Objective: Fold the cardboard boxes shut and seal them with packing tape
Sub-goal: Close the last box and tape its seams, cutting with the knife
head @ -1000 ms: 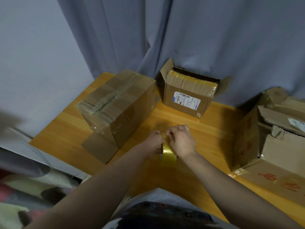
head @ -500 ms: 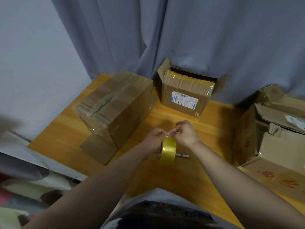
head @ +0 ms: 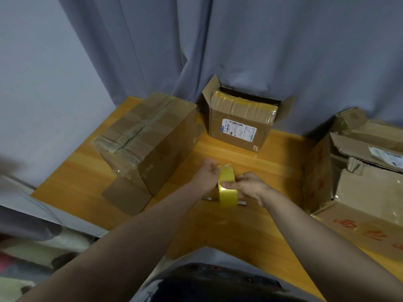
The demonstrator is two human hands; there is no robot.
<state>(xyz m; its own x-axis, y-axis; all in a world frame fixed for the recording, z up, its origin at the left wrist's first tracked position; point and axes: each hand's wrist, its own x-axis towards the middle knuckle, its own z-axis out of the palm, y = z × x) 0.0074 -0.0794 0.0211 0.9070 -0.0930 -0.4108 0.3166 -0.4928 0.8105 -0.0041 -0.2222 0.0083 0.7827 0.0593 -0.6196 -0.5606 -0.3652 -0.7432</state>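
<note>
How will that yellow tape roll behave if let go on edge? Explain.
Probably rolls: the tape roll is a ring held on edge over the smooth table. Likely light and stiff: left hand and right hand hold it up, shape unchanged. Its glossy face may be slick.

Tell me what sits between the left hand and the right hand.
The yellow packing tape roll, on edge, held by the left hand and the right hand from either side, as the head view shows.
</note>
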